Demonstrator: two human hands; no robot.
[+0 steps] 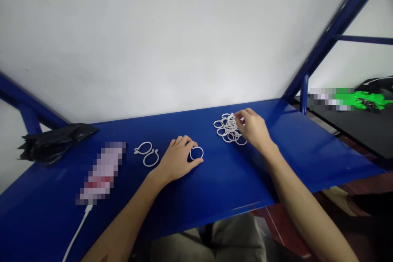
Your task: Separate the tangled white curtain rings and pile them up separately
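My left hand (178,157) rests on the blue table (215,188) with thumb and fingers pinched on a single white plastic ring (196,153). My right hand (253,129) reaches into a pile of white rings (227,129) at the back of the table, its fingertips closed on one ring at the pile's top. Two more white rings (147,153) lie linked together just left of my left hand.
A blurred pinkish object (102,172) with a white cable (78,229) lies at the left. A black plastic bag (52,143) sits at the far left edge. A white wall stands behind. A black table (353,127) with green items is at the right.
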